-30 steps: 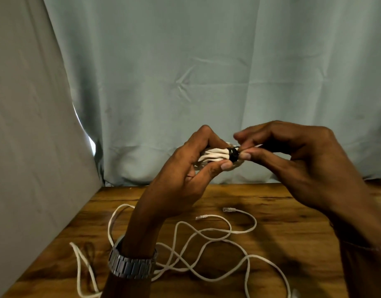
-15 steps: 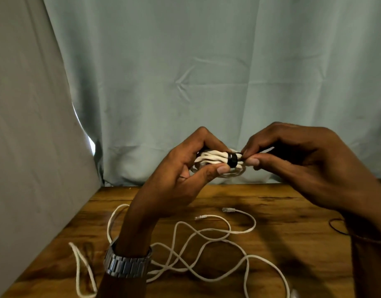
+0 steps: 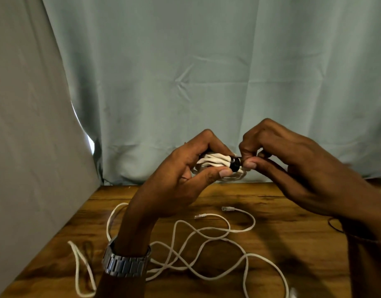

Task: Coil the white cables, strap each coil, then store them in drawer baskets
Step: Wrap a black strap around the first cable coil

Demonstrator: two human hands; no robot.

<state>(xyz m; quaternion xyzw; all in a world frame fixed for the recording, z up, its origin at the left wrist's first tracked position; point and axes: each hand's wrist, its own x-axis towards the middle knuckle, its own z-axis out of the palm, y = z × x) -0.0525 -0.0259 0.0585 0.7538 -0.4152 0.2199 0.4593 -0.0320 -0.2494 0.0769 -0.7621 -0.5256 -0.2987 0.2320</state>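
Strapping step: left hand [image 3: 185, 177] grips the bundled white cable coil [image 3: 215, 163]; right hand [image 3: 292, 166], at three o'clock, pinches the black strap [image 3: 235, 164]. Next, likely cinch it tight.

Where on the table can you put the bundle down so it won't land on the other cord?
Bare wood lies on the table right of the loose cable, and along the back edge by the curtain. The front left and middle are crowded with cable loops.
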